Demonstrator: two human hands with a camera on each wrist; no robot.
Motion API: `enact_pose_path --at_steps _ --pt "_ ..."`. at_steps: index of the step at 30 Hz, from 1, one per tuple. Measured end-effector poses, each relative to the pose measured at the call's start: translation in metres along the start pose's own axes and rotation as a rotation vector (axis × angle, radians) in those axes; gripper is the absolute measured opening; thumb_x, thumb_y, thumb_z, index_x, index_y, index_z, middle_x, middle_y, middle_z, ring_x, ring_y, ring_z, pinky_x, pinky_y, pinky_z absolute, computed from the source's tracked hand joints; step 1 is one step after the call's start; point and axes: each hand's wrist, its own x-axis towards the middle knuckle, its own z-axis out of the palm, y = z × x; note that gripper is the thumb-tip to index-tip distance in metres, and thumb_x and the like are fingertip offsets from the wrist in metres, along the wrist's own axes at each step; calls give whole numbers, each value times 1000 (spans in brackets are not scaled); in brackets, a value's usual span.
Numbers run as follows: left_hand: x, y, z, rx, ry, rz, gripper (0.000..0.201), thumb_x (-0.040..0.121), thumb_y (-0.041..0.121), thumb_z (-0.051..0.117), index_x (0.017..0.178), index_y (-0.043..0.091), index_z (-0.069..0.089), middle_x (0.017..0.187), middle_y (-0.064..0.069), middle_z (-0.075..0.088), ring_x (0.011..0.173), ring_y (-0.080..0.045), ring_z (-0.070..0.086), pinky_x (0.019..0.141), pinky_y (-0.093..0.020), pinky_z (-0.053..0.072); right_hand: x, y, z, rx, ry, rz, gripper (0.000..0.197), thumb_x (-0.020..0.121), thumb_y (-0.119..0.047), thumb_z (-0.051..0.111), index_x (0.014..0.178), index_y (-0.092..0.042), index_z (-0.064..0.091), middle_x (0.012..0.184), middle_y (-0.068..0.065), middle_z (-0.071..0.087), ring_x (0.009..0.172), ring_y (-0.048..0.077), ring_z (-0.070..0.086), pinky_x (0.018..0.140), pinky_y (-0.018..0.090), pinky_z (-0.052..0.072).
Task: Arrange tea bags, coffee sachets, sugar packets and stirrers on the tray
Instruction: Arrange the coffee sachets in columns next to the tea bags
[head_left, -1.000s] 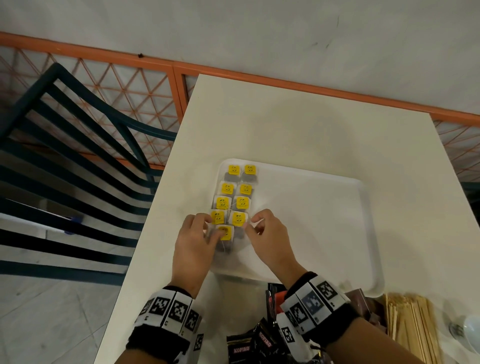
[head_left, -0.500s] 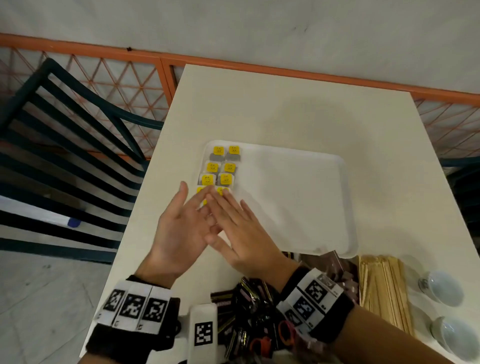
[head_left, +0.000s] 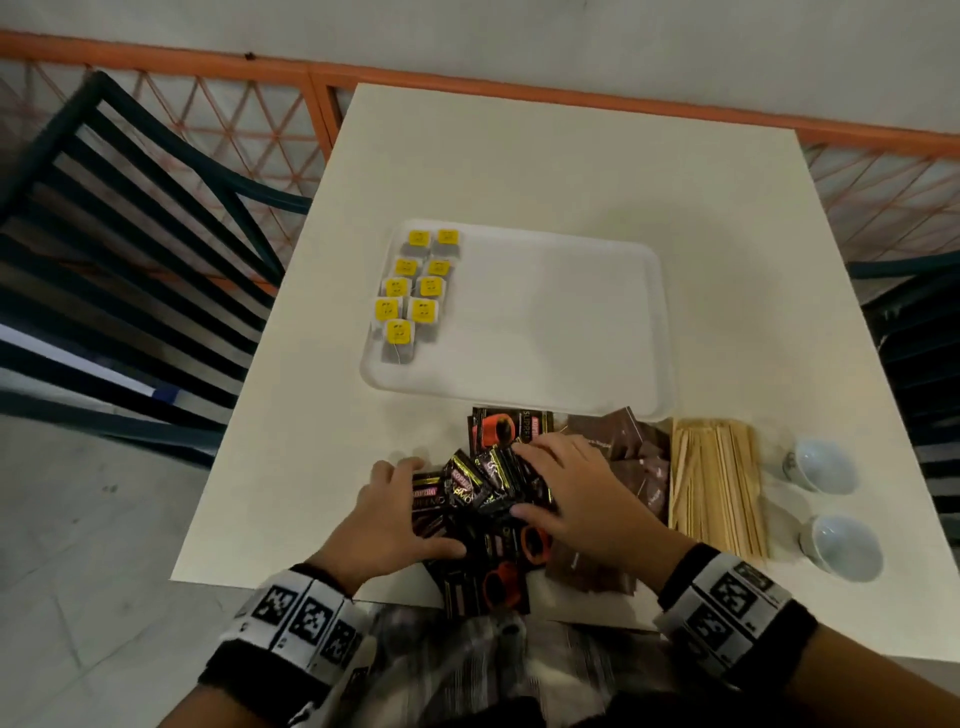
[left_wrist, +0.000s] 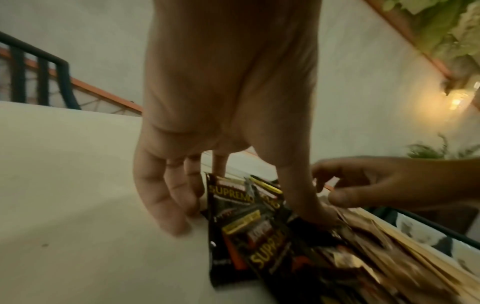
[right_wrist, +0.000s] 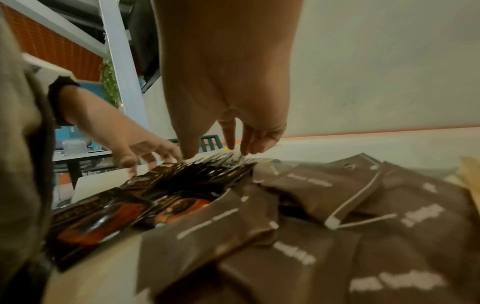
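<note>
Your left hand (head_left: 387, 514) and right hand (head_left: 582, 493) rest with loosely spread fingers on the coffee sachets (head_left: 480, 486); a real grip seems unlikely, though blur hides it.

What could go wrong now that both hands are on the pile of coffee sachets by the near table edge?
1. The coffee sachets overlap loosely, and some overhang the near edge of the table, so gathering them with the left hand and right hand might knock a few off.
2. The brown sugar packets lie against that pile and could get swept up with it.
3. The tea bags sit unsecured on the tray; a careless drop could disturb their rows.
</note>
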Motion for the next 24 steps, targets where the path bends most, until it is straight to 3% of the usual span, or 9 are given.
enact_pose_path --at_steps 2,4,7,12,15,18,20,22,24 --pt "2 3 6 60 17 38 105 56 51 82 139 21 25 125 -5 31 117 -26 40 98 -36 41 -3 -15 5 2 28 15 81 80 -68 38 145 -24 20 142 4 29 133 21 24 112 39 20" --pt "3 3 11 134 35 62 101 59 44 82 139 18 25 125 -7 29 115 -29 40 97 -37 41 -7 -33 14 -23 22 -118 81 75 -67 53 140 -28 25 138 5 34 129 23 30 109 40 20" --pt "4 -1 16 213 83 110 79 74 30 69 139 13 27 125 -11 30 110 -33 44 98 -39 40 -14 -50 44 -264 -65 -309 73 68 -67 56 128 -29 38 123 3 43 113 20 43 97 36 40" --pt "8 -5 10 255 87 101 77 68 37 73 131 13 34 125 -10 34 113 -30 40 92 -40 41 -12 -52 58 -272 16 -206 71 60 -73 54 116 -28 47 108 -5 55 96 13 57 79 29 52" --pt "10 -7 7 144 81 127 74 66 32 76 128 14 39 122 -9 42 111 -27 43 90 -36 41 -10 -48 56 -253 84 -131 60 65 -59 64 111 -24 49 94 -7 62 84 12 61 73 29 56" --pt "8 -7 4 -56 45 194 54 72 23 75 115 14 44 101 -1 53 91 -17 52 69 -20 41 -10 -47 54 -202 71 -60 59 71 -46 71 118 -20 47 102 -3 62 93 15 59 84 33 53" --pt "8 -10 1 -112 28 236 41 76 21 73 104 18 42 93 3 54 81 -11 52 57 -10 35 -10 -52 52 -80 43 0 49 88 -33 57 132 -18 40 122 1 52 113 18 49 101 34 37" --pt "9 -14 -3 -166 25 265 35 79 19 70 99 21 41 90 4 55 75 -5 52 54 -8 36 -11 -56 49 90 31 101 48 94 -27 49 139 -20 32 131 0 43 123 17 41 106 32 28" --pt "8 -16 -10 -234 22 268 31 83 15 66 101 23 43 90 5 57 74 -1 52 56 -7 38 -13 -60 44 294 115 180 50 94 -24 50 139 -21 31 133 0 41 122 15 42 104 27 32"
